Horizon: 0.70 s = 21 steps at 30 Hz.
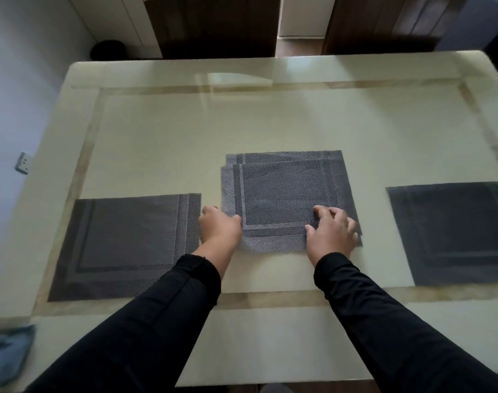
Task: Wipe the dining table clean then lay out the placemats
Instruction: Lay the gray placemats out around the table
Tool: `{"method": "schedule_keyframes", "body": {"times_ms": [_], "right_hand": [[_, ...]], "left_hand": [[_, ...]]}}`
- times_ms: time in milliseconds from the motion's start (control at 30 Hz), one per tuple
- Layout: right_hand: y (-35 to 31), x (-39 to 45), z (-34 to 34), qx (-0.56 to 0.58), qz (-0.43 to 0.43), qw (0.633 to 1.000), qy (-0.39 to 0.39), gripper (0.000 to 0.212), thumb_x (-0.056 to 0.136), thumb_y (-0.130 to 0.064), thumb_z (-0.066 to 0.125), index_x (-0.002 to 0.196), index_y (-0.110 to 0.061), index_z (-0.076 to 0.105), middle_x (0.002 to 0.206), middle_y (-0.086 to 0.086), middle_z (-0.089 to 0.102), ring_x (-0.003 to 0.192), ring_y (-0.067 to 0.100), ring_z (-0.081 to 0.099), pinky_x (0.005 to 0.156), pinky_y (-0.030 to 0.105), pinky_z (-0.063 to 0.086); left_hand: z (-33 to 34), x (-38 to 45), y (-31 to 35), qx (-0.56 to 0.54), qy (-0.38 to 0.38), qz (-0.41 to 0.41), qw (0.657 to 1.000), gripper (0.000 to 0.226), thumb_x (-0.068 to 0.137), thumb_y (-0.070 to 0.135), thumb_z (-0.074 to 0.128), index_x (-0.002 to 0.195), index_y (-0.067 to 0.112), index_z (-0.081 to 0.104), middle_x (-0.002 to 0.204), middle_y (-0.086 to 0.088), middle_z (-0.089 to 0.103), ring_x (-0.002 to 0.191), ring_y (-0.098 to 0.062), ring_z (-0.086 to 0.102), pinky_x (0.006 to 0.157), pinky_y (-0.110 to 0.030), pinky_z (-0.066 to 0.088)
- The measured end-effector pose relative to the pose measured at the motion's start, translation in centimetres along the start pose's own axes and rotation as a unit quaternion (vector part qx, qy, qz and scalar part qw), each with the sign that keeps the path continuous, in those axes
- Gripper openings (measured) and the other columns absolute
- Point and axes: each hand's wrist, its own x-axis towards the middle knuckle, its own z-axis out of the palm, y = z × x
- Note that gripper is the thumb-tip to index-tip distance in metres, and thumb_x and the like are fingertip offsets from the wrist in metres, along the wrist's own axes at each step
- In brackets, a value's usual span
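A glossy cream dining table (270, 120) fills the view. One grey woven placemat (123, 245) lies flat at the near left, another placemat (457, 234) at the near right. Between them sits a small stack of grey placemats (284, 188), their edges slightly offset. My left hand (219, 225) grips the stack's near left corner, thumb on top. My right hand (332, 231) rests on the stack's near right part, fingers spread and thumb pinching the top mat's near edge.
A crumpled blue cloth (6, 353) lies at the table's near left corner. Beyond the far edge stand dark wooden cabinets (213, 24), a doorway and a black round bin (107, 49) on the floor at left.
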Motion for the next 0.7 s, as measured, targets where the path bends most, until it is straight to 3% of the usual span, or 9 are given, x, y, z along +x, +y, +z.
{"method": "schedule_keyframes", "body": {"times_ms": [67,167,333,500,600,700], "right_hand": [[0.2,-0.3,0.2,-0.008,-0.006,1.0,0.005,0.043,0.088,-0.035,0.07,0.128,-0.038,0.056,0.136,-0.004,0.046,0.127,0.025,0.037,0.102,0.046,0.034],[0.3,0.0,0.1,-0.012,-0.003,1.0,-0.002,0.043,0.088,-0.036,0.07,0.128,-0.039,0.054,0.138,-0.004,0.046,0.128,0.025,0.037,0.102,0.045,0.034],[0.3,0.0,-0.4,-0.016,-0.011,1.0,-0.024,0.042,0.09,-0.039,0.067,0.13,-0.039,0.054,0.141,-0.003,0.044,0.13,0.025,0.035,0.103,0.047,0.034],[-0.2,-0.4,-1.4,-0.004,-0.036,0.999,-0.039,0.043,0.093,-0.041,0.061,0.135,-0.037,0.052,0.141,-0.002,0.046,0.131,0.025,0.036,0.107,0.048,0.031],[-1.5,-0.9,-2.2,0.018,-0.047,0.998,-0.042,0.044,0.094,-0.043,0.058,0.137,-0.034,0.051,0.14,0.0,0.047,0.13,0.026,0.037,0.107,0.048,0.033],[-3.4,-2.1,-3.2,0.021,-0.041,0.997,-0.064,0.049,0.095,-0.048,0.051,0.141,-0.03,0.047,0.146,0.002,0.043,0.133,0.027,0.036,0.107,0.047,0.033]], "left_hand": [[0.1,0.4,0.3,-0.039,-0.01,-0.024,0.999,0.057,0.085,0.029,0.075,0.131,0.009,0.048,0.125,-0.011,0.059,0.087,-0.023,0.053,0.071,-0.032,0.041],[0.4,0.6,0.7,-0.1,-0.045,-0.037,0.993,0.06,0.086,0.031,0.074,0.135,0.01,0.049,0.123,-0.01,0.061,0.091,-0.025,0.056,0.077,-0.034,0.047],[1.0,-0.3,0.3,-0.083,-0.079,0.031,0.993,0.037,0.097,0.027,0.056,0.132,0.016,0.059,0.113,-0.005,0.069,0.098,-0.029,0.065,0.086,-0.044,0.057],[-1.1,-1.4,-0.7,-0.279,-0.141,-0.045,0.949,0.026,0.099,0.02,0.057,0.125,0.019,0.06,0.105,-0.006,0.07,0.096,-0.027,0.068,0.085,-0.045,0.057],[-3.1,-1.9,-1.9,-0.389,-0.158,-0.086,0.903,0.024,0.098,0.013,0.059,0.122,0.012,0.059,0.1,-0.007,0.071,0.08,-0.02,0.068,0.067,-0.034,0.06],[-5.9,-2.4,-3.8,-0.453,-0.139,-0.104,0.875,0.035,0.097,0.008,0.061,0.13,0.006,0.05,0.1,-0.011,0.069,0.076,-0.021,0.067,0.052,-0.031,0.058]]}}
